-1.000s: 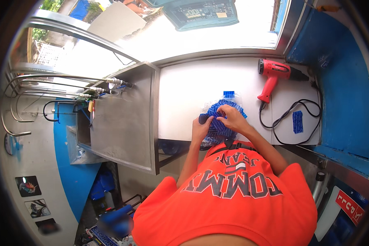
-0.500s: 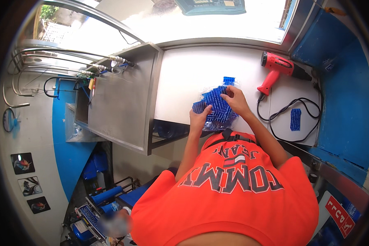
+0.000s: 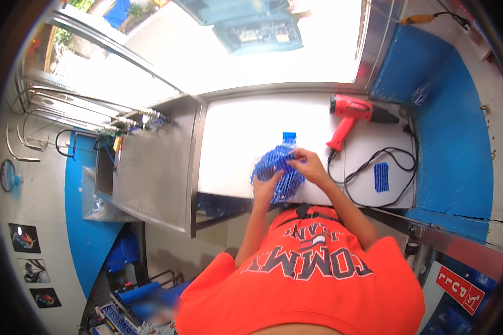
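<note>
Two hands on one blue mesh [image 3: 278, 170], which sits at the near edge of the white table [image 3: 246, 139]. Left hand [image 3: 267, 188] closed on the mesh's near left side, fingers curled into the material. Right hand [image 3: 308, 167] pinches the mesh's upper right part, fingertips together on it. Mesh bunched and crumpled between the two hands, partly lifted off the table; how much of it rests on the surface cannot be told.

Relative to the mesh: a small blue piece [image 3: 289, 136] lies just beyond it on the table, and whether it is joined to the mesh cannot be told. Red heat gun [image 3: 352, 114] to the right and farther away, handle pointing toward the near edge. Its black cord [image 3: 374, 167] loops on the table right of the right hand. A flat blue patch [image 3: 380, 177] lies inside that loop, well apart from the mesh. Steel counter [image 3: 151, 173] adjoins the table to the left of the mesh.
</note>
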`<action>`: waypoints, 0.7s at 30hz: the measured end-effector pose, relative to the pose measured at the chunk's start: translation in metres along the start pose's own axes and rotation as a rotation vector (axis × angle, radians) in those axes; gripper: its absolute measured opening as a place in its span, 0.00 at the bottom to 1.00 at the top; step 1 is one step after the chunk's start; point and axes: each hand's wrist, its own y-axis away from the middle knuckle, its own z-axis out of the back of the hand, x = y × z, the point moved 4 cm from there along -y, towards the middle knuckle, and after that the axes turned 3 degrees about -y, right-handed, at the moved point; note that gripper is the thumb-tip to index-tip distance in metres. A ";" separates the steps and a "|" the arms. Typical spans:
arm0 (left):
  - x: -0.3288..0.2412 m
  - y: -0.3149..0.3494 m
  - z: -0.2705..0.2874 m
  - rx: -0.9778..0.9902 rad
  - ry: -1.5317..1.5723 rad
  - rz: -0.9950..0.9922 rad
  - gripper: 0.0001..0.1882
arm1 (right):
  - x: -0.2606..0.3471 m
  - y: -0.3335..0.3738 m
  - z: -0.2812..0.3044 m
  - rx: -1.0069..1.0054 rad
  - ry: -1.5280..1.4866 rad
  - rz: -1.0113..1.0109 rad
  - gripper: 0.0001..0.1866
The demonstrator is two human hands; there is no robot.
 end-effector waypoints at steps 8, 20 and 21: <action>-0.017 -0.007 -0.021 -0.017 0.044 -0.003 0.12 | 0.051 -0.008 0.048 -0.127 -0.248 0.022 0.08; -0.045 -0.009 -0.043 0.105 0.169 0.055 0.10 | 0.057 -0.002 0.055 0.156 0.100 -0.037 0.15; -0.044 -0.011 -0.046 0.120 0.374 0.033 0.15 | 0.059 -0.003 0.059 0.132 0.083 -0.066 0.16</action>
